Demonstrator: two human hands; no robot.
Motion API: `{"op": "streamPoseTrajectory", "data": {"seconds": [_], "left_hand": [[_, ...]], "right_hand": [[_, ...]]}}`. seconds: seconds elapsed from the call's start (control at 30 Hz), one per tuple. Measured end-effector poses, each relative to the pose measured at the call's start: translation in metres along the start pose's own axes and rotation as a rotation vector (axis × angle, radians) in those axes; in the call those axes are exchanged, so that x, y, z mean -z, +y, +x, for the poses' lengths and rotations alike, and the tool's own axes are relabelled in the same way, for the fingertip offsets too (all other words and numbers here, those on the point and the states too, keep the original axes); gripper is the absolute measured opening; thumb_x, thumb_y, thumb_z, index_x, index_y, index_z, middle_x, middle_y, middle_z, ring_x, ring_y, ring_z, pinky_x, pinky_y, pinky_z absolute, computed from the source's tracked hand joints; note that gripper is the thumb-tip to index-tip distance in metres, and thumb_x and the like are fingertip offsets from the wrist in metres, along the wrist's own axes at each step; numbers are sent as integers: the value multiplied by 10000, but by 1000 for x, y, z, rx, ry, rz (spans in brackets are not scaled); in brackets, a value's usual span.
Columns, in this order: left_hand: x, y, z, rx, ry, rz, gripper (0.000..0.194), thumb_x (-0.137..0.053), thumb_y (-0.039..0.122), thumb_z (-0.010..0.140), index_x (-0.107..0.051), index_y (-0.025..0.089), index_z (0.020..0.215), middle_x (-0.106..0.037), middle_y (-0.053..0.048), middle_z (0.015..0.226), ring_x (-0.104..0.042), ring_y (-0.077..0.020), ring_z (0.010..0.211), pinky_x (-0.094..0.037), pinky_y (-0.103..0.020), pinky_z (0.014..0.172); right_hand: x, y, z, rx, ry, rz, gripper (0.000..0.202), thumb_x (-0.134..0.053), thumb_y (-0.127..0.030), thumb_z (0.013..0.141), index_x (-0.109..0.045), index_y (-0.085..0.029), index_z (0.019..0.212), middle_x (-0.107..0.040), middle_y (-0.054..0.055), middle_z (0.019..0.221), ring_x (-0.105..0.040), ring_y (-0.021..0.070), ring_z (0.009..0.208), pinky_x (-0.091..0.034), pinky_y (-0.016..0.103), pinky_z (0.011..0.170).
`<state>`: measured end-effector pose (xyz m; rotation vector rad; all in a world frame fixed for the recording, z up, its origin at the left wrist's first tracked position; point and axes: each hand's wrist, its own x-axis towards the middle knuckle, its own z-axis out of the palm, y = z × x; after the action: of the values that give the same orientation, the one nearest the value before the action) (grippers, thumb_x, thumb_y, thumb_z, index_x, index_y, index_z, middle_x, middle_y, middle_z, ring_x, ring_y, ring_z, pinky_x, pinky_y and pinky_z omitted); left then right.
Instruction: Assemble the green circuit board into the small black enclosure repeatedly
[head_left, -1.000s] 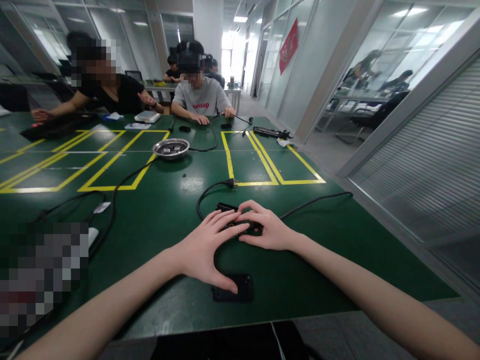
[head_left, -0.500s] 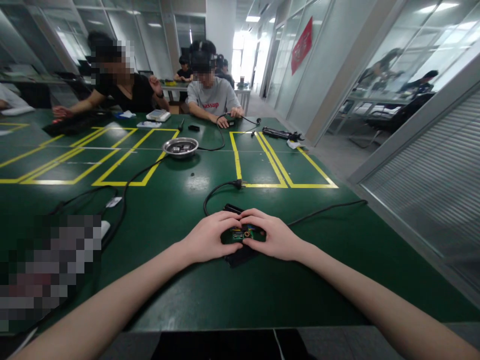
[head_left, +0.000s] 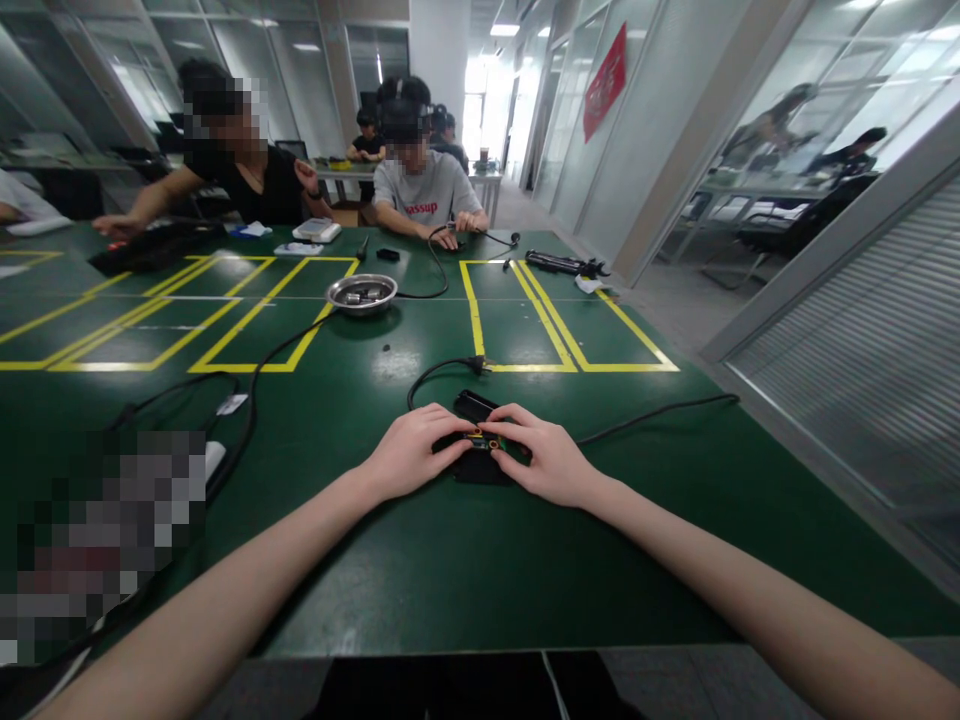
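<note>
Between my fingertips is a small green circuit board [head_left: 480, 441] with round copper-coloured parts on it. My left hand [head_left: 411, 452] pinches its left side, and my right hand [head_left: 546, 458] grips it from the right. Beneath the board lies a flat black piece [head_left: 484, 470], partly covered by my fingers. Just beyond my hands rests a black plastic shell [head_left: 474, 404], tilted away to the left. Whether the board touches the black piece cannot be made out.
A black cord with a plug [head_left: 476, 365] curves behind my hands. Another cable [head_left: 660, 409] runs off to the right. A metal bowl [head_left: 361, 306] holding small metal parts stands farther back. Yellow tape [head_left: 525, 369] marks the green table [head_left: 420, 590]. Two people sit across it.
Both hands and the board have moved slightly away from me. The black shell behind them and the black piece below show more now.
</note>
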<state>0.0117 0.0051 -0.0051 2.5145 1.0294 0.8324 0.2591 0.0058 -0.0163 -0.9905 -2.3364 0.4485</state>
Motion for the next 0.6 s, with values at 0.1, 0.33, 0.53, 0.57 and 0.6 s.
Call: {"op": "streamPoseTrajectory", "data": {"seconds": [0.1, 0.33, 0.53, 0.57, 0.6], "left_hand": [[2, -3, 0, 7, -5, -26, 219, -552, 263, 1034, -742, 203, 1126, -775, -74, 1059, -692, -228, 999, -571, -377, 906], [6, -14, 2, 1, -42, -33, 198, -546, 268, 1031, -726, 187, 1040, -708, -73, 988, -660, -218, 955, -558, -354, 877], [2, -14, -1, 1, 2, 62, 189, -531, 229, 1035, -713, 201, 1076, -686, -72, 1019, -651, -219, 966, -548, -348, 862], [1, -15, -2, 1, 8, 74, 184, -535, 226, 1034, -713, 203, 1077, -686, -72, 1025, -652, -220, 968, -546, -347, 857], [1, -16, -2, 1, 14, 88, 182, -537, 224, 1033, -712, 205, 1077, -688, -71, 1027, -652, -221, 968, -544, -350, 855]], "right_hand": [[2, 3, 3, 3, -14, 55, 377, -640, -230, 887, -716, -258, 1255, -684, 74, 1253, -719, 194, 900, -611, 329, 796], [9, 12, 20, 38, -131, 60, 567, -720, -235, 756, -669, -187, 1318, -664, 96, 1223, -704, 242, 985, -580, 382, 892], [4, 4, 20, -51, -84, -13, 369, -711, -236, 766, -672, -218, 1132, -657, 50, 1130, -683, 207, 915, -557, 345, 834], [4, 2, 20, -60, -82, -26, 369, -710, -239, 771, -665, -221, 1137, -654, 53, 1139, -683, 211, 924, -557, 345, 829], [3, 1, 20, -66, -81, -37, 375, -710, -243, 774, -661, -223, 1146, -652, 57, 1151, -684, 217, 937, -558, 348, 829]]}}
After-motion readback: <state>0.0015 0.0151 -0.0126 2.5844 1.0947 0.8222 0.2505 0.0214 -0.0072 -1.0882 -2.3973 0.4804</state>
